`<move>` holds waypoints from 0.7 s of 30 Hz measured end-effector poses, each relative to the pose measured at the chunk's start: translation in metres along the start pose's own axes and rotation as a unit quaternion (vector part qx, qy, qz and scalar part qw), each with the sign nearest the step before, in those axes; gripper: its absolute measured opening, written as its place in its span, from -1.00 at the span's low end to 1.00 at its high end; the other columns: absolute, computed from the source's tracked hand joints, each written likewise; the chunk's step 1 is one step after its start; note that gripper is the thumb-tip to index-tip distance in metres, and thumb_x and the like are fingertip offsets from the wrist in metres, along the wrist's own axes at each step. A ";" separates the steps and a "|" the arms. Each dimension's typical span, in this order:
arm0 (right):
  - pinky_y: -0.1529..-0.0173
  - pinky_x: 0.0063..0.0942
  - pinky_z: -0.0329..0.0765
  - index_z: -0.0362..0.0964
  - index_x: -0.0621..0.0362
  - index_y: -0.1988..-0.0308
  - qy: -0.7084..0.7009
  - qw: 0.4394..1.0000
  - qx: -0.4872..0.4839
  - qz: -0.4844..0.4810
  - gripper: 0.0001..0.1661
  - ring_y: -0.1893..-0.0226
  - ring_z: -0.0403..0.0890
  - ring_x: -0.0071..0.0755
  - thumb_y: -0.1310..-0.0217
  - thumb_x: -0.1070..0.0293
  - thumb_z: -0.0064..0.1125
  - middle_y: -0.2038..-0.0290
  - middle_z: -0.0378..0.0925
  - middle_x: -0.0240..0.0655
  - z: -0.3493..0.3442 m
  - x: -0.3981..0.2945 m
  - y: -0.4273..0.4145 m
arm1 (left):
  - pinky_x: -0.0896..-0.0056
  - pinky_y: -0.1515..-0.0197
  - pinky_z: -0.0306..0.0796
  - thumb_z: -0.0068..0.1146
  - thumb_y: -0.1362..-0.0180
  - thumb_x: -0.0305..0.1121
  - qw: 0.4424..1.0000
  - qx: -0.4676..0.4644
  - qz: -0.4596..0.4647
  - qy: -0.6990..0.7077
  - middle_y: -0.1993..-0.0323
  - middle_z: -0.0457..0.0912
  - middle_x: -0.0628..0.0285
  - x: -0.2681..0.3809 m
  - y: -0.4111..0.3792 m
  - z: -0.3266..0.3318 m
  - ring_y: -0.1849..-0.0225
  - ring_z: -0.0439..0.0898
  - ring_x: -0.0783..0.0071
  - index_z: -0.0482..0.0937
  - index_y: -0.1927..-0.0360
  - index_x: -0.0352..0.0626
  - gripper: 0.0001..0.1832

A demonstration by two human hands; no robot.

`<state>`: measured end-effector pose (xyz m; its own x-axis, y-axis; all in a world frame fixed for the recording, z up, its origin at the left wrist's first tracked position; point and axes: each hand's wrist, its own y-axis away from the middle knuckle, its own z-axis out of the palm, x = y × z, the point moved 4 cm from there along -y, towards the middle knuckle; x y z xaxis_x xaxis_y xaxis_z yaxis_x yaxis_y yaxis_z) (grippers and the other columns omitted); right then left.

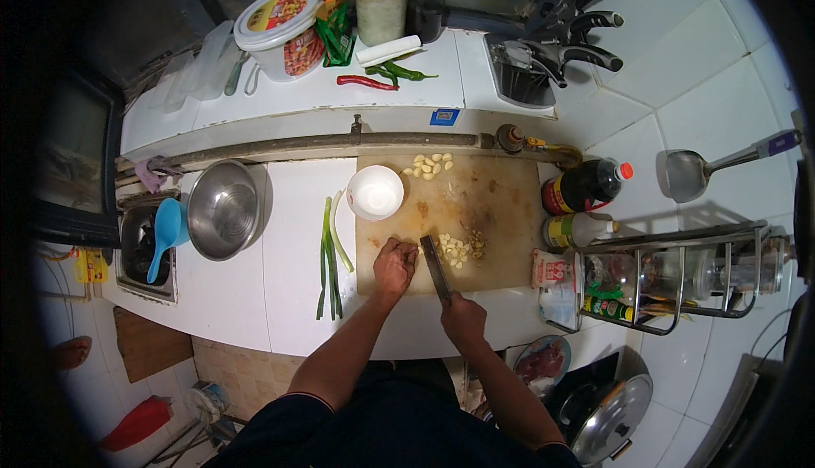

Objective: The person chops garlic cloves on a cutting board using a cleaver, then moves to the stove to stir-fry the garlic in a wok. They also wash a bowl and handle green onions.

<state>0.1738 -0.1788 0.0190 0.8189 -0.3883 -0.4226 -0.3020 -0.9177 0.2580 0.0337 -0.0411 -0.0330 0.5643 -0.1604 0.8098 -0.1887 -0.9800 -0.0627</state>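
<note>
My right hand (463, 321) grips the handle of a kitchen knife (435, 267), its blade pointing away from me over a worn cutting board (509, 213). Just left of the blade, my left hand (396, 264) has its fingers pinched together on a small pale piece, which looks like garlic and is mostly hidden. Sliced garlic (453, 250) lies right of the blade, with smaller bits beside it. Whole peeled garlic cloves (432, 166) rest at the board's far edge. A white bowl (375, 192) stands on the board's left side. Scallions (328, 258) lie on the counter left of the board.
A steel basin (224, 210) stands beside a sink (165, 293) with a blue ladle (164, 232). Bottles (576, 191) and a metal rack (675, 283) flank the board's right. Chilies (407, 73) and a knife block (522, 80) occupy the back ledge. A lidded pan (614, 417) sits lower right.
</note>
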 end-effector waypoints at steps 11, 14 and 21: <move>0.37 0.01 0.55 0.49 0.19 0.33 0.030 0.999 -0.019 0.009 -0.79 0.48 0.67 0.09 -0.29 0.27 0.17 0.55 0.59 -0.06 -0.004 -0.003 -0.005 | 0.19 0.18 0.53 0.32 -0.09 -0.38 0.999 0.024 -0.005 -0.035 0.33 0.60 0.11 -0.006 0.007 0.009 0.27 0.63 0.09 0.73 0.32 -0.11 -0.90; 0.37 0.00 0.55 0.50 0.20 0.31 0.022 1.000 -0.020 0.008 -0.80 0.48 0.67 0.08 -0.31 0.28 0.15 0.54 0.60 -0.06 -0.009 -0.006 -0.003 | 0.20 0.21 0.53 0.31 -0.10 -0.36 0.997 0.059 -0.055 0.015 0.33 0.60 0.10 -0.014 0.006 0.013 0.29 0.64 0.08 0.72 0.33 -0.11 -0.90; 0.33 0.03 0.56 0.50 0.21 0.32 0.030 0.999 -0.044 0.005 -0.80 0.47 0.67 0.11 -0.32 0.30 0.12 0.52 0.62 -0.05 -0.005 -0.009 -0.004 | 0.19 0.22 0.52 0.28 -0.11 -0.35 0.998 0.049 -0.028 0.032 0.35 0.61 0.10 -0.007 0.007 0.007 0.31 0.64 0.08 0.72 0.33 -0.15 -0.88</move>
<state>0.1694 -0.1713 0.0260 0.8445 -0.3890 -0.3681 -0.2679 -0.9020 0.3385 0.0343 -0.0475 -0.0430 0.5180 -0.1012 0.8494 -0.0767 -0.9945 -0.0717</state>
